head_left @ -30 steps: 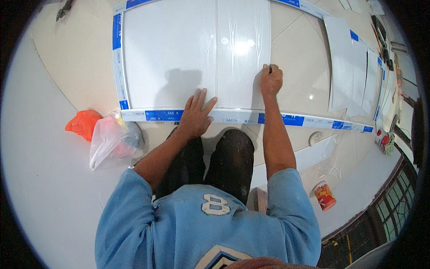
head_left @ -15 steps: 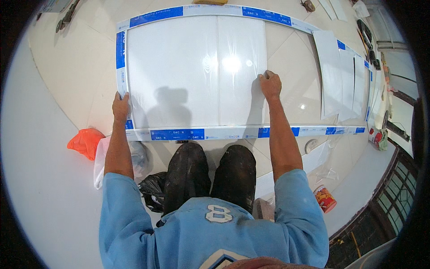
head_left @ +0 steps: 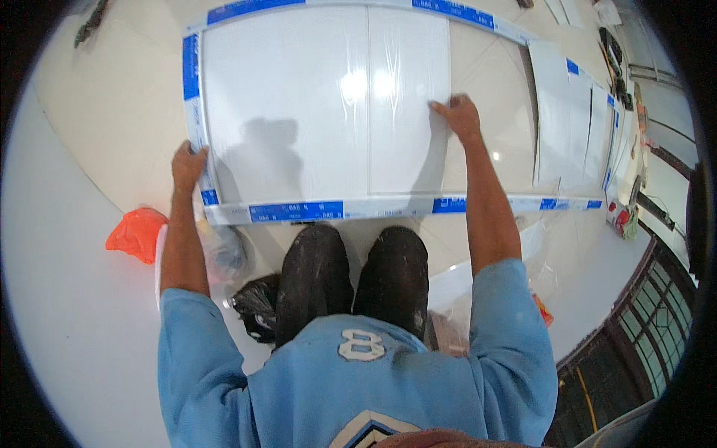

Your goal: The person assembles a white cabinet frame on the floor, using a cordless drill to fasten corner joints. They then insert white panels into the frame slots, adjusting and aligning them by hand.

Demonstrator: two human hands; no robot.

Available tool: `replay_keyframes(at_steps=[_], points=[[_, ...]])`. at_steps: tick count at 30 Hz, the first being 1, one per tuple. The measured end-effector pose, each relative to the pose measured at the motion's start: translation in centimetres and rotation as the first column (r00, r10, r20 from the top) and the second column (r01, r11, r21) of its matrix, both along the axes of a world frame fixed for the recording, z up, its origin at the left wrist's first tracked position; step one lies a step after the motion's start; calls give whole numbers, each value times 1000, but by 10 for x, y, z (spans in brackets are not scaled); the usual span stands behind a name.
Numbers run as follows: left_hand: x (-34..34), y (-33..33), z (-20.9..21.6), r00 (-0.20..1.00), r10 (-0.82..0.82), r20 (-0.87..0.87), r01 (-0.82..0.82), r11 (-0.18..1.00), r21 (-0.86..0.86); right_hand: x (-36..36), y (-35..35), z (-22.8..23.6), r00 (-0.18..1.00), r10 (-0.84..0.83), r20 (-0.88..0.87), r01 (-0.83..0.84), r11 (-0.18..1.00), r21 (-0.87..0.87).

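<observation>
A long door-like frame (head_left: 388, 205), wrapped in blue-and-white film, lies flat before my knees. White panels (head_left: 291, 82) fill its left part, meeting at an upright seam. My left hand (head_left: 187, 166) grips the frame's left bar, thumb on top and fingers at the outer side. At the right edge of the second panel is my right hand (head_left: 460, 118). Its thumb reaches over the panel while the other fingers bend at the edge; their tips are partly hidden. Further right, loose white strips (head_left: 551, 112) lie across the frame.
An orange bag (head_left: 137, 235) and a clear plastic bag (head_left: 224, 250) lie at the left, by a black bag (head_left: 258, 308) near my knee. A pale board (head_left: 485, 261) is on the tiled floor at the right. Dark tools (head_left: 611, 52) lie at the far right.
My right thumb has spread further from the fingers, and that hand has shifted slightly right along the panel edge. My left hand sits a little further outward on the frame. The view has tilted.
</observation>
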State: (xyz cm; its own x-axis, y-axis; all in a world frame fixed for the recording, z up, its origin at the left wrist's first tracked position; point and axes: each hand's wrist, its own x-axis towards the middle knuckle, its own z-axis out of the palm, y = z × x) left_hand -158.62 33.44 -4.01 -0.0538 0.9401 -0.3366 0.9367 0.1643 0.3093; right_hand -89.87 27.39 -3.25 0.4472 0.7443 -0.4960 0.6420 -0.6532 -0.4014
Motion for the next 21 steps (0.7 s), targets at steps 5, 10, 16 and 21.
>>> replay_keyframes(at_steps=[5,10,16,21], points=[[14,29,11,983,-125,-134,94,972,-215,-7,-4,-19,999,31,36,-31,999,-13],[5,20,11,998,-40,-52,30,983,-184,-11,-5,-29,988,103,117,-107,994,29],[12,25,10,997,-5,-77,-12,977,-215,-18,-11,-29,980,120,161,-128,991,39],[8,28,10,997,25,-75,-42,972,-230,-8,-13,-41,968,186,171,-191,981,16]])
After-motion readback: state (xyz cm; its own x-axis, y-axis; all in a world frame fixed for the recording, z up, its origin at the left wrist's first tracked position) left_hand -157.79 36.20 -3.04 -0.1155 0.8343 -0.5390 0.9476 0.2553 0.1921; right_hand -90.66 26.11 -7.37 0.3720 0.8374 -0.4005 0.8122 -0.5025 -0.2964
